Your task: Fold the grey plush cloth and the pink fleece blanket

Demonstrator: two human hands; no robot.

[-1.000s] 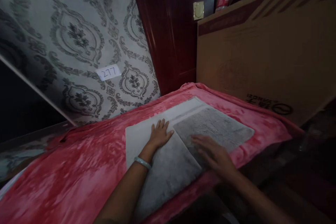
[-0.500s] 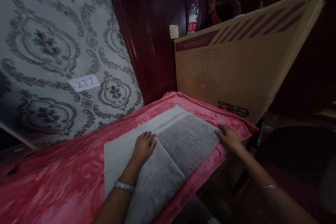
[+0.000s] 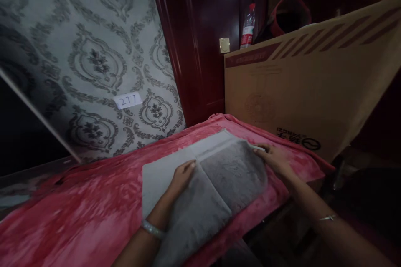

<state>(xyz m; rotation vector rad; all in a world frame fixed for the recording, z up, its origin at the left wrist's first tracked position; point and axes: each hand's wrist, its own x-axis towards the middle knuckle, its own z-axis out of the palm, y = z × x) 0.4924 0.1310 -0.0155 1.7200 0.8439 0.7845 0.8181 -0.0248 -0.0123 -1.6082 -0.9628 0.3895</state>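
Observation:
A grey plush cloth (image 3: 232, 175) with a paler, smooth strip lies spread over a pink blanket (image 3: 94, 217). Its left part is folded over, and the fold's straight edge runs down the middle. My left hand (image 3: 182, 178) rests on the pale folded part, its fingers bent and closed at the top of that edge. At the far right corner, my right hand (image 3: 273, 159) pinches the cloth's rim between thumb and fingers. There the rim is raised off the blanket and curls up.
Behind the blanket stands a large cardboard box (image 3: 300, 87). A plastic bottle (image 3: 248, 29) with a red cap and a red round-rimmed container (image 3: 290, 14) show above it. A paper marked 277 (image 3: 129, 100) is on the patterned wall. Dark red panelling (image 3: 200, 50) fills the corner.
My right hand has closed on the cloth's right corner and lifted it, so that side now bends. My left hand's spread fingers have drawn together at the fold edge. The view has shifted left.

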